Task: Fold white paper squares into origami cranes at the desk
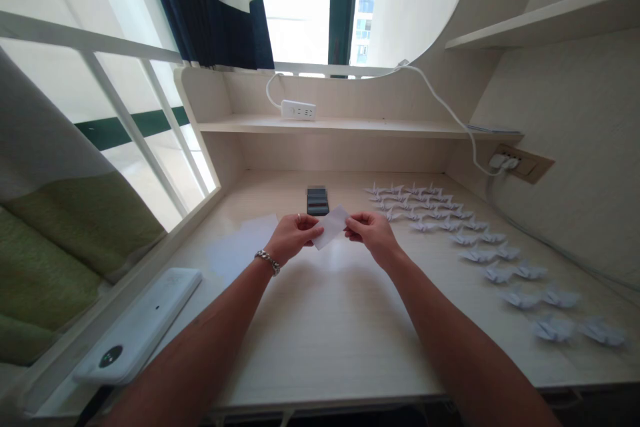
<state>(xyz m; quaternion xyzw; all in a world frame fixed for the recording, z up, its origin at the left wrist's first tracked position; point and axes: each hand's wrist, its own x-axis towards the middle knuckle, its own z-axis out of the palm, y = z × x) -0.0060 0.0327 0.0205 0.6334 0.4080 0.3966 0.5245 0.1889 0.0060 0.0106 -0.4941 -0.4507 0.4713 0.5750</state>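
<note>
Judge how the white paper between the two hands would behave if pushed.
The white paper looks thin, so it is probably very light. Spanning from left hand to right hand without visible sag, it seems fairly crisp, though thin enough to buckle easily.

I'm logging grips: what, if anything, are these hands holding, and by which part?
A small sheet of white paper: the left hand pinches it near its left end, the right hand near its right end.

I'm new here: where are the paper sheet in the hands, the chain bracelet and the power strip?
Paper sheet (332, 227): head view, middle of its upper face.
Chain bracelet (269, 259): head view, its outer links.
Power strip (299, 110): head view, middle of its socketed front.
</note>
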